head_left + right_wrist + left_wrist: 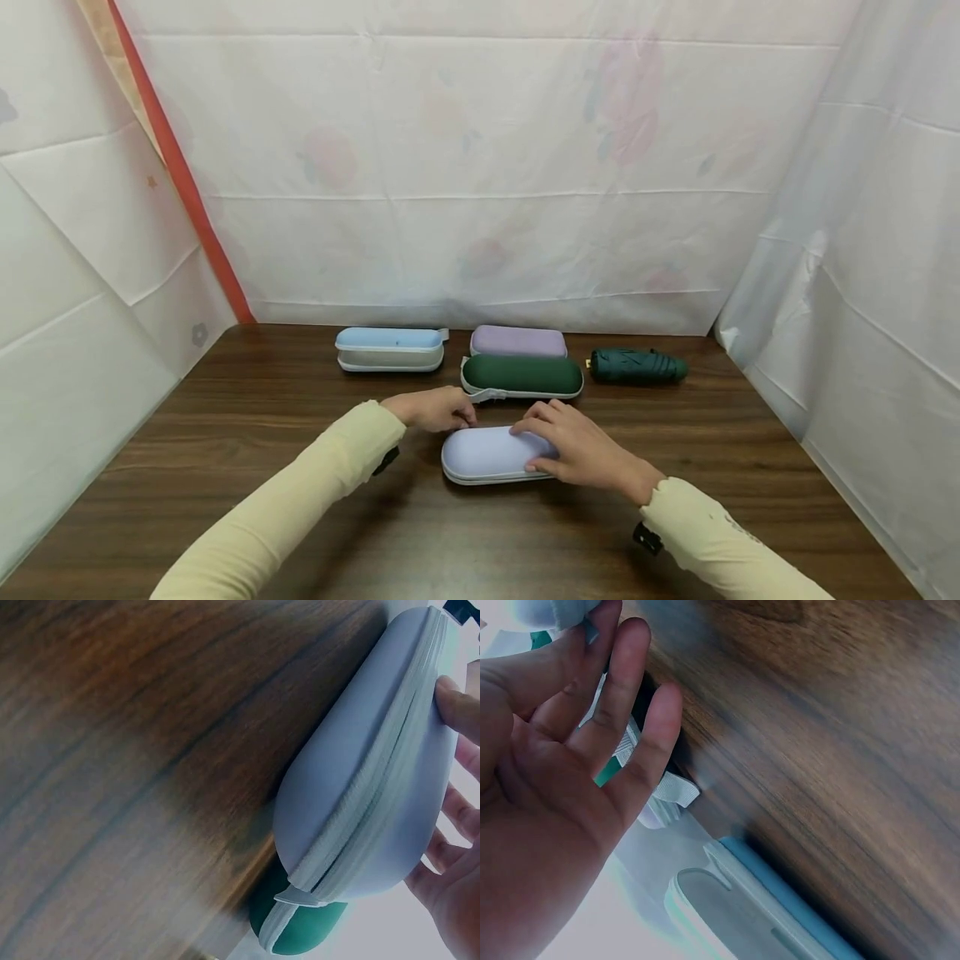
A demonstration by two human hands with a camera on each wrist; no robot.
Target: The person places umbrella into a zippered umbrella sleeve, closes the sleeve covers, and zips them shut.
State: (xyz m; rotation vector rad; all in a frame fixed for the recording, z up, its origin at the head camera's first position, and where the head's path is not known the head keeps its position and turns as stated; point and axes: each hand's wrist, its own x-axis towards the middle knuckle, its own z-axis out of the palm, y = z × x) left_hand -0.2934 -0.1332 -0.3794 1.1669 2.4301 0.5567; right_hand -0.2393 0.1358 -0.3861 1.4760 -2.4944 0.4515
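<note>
A lavender hard zip case lies on the table in front of the person. The right hand holds its right part, thumb on the near side and fingers over the top and far side. At the case's far left corner is the left hand. In the left wrist view that hand's thumb and index finger pinch a small grey tab at the case's end; the other fingers are loosely extended. Two zipper bands run along the case's side in the right wrist view.
Just behind lies a dark green case with a pale strap, and behind it a purple case. A light blue case with a grey middle stands back left. To the right lies a folded dark green umbrella. Pale curtains enclose the wooden table.
</note>
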